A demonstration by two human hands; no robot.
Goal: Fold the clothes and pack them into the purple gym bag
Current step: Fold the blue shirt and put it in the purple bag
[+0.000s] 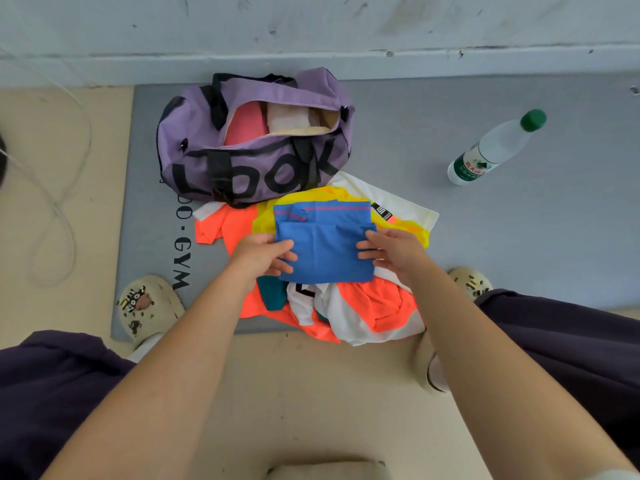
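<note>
A folded blue garment lies on top of a pile of orange, yellow and white clothes on the grey mat. My left hand pinches its left edge, thumb on top. My right hand grips its right edge the same way. Just beyond the pile stands the purple gym bag, unzipped, with a pink folded item and a pale one inside.
A water bottle with a green cap lies on the grey mat at the right. My two beige clogs flank the pile. A thin cable loops over the beige floor at the left. A wall runs along the back.
</note>
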